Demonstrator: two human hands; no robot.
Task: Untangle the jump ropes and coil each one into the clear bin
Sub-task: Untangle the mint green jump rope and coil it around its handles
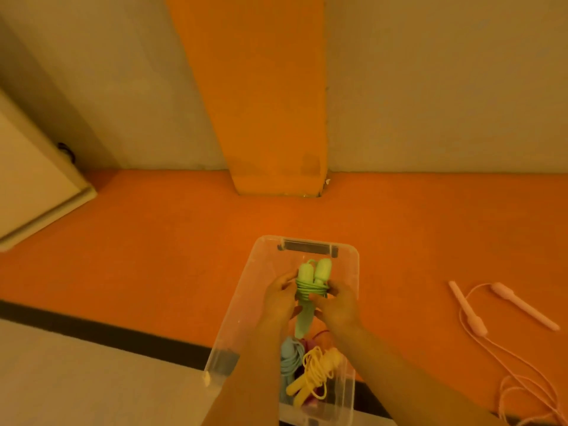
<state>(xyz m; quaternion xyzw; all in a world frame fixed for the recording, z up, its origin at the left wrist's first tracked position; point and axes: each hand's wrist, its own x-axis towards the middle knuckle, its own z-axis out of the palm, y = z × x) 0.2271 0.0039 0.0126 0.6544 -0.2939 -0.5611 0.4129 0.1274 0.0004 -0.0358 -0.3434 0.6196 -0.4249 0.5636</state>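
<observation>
Orange floor (184, 247) fills most of the view, w/ an orange pillar (270, 118) rising from it at the back wall. Clear bin (246, 305) sits on the floor in front of the person, lid off. At its near end lie coiled ropes: a yellow rope (316, 368), a blue rope (289, 361), plus sth red or pink under them, only partly visible. So approx three look done.

Pink rope (498, 339) is still out on the floor, well apart to the right of the bin, handles side by side, cord trailing loose toward the near right corner; it looks uncoiled, prob the last one left.

Both hands hang over the bin's middle w/ the green rope (310, 287) between them, its cord wound around the two handles. Left hand (278, 298) has its grip curled round the bundle's left side; right hand (336, 305) pinches the wound cord on the right. Bundle is above the bin, not yet set down. My read: green is nearly finished, needs lowering in; pink then needs coiling.
</observation>
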